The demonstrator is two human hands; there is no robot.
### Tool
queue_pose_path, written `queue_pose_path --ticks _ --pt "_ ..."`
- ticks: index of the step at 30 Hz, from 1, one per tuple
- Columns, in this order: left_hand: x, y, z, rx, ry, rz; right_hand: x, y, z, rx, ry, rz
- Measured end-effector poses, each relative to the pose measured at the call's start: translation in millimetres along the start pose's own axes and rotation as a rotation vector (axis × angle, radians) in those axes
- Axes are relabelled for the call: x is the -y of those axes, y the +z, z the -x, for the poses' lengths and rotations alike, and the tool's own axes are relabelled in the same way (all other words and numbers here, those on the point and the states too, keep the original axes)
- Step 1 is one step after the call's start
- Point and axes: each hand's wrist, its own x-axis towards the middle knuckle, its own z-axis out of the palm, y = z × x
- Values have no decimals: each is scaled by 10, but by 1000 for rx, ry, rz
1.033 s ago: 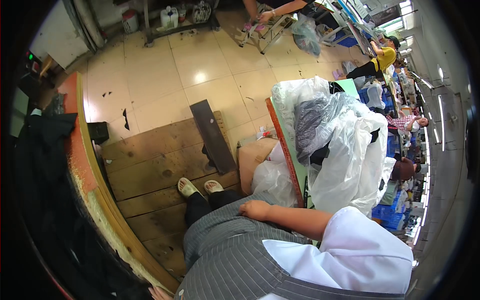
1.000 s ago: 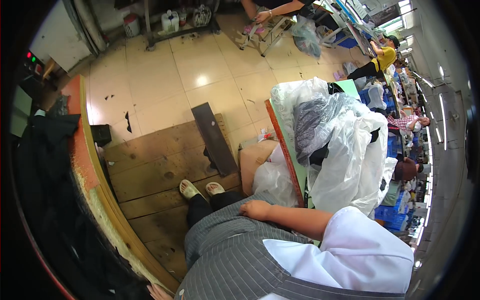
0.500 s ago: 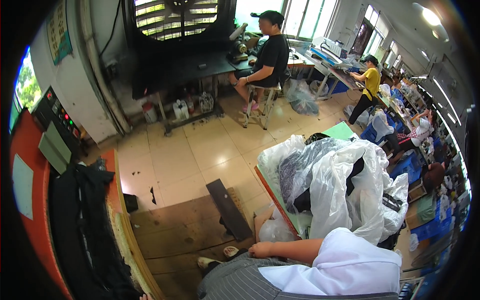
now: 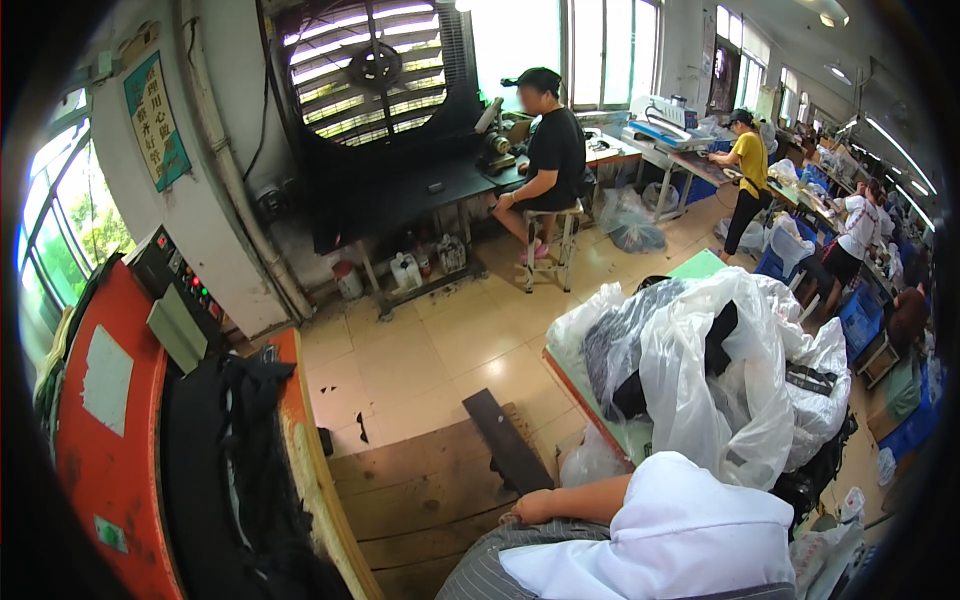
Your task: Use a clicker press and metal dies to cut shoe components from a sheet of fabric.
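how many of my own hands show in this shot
1: your right hand, at the upper edge of the grey pinstriped garment, just left of the white sleeve in the picture. Your left hand does not show; it is hidden or out of frame.

Free gap between bench (image 4: 312,487) and bags (image 4: 672,375)
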Motion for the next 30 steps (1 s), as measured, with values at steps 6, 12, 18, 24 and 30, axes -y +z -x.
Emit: queue_pose_path --ticks 6,12,18,24,30 --pt "5 -649 358 -84 69 25 513 125 -58 69 -95 68" --pt "-52 -943 560 -192 203 -25 756 399 -120 54 -85 64" --pt "-117 -1181 676 -232 65 -79 972 569 -47 48 -75 116" --pt "-99 -1249 900 -252 -52 -34 972 803 -36 -31 -105 140" --pt "-93 -1133 973 -218 102 -36 1018 834 -28 -109 -103 135"
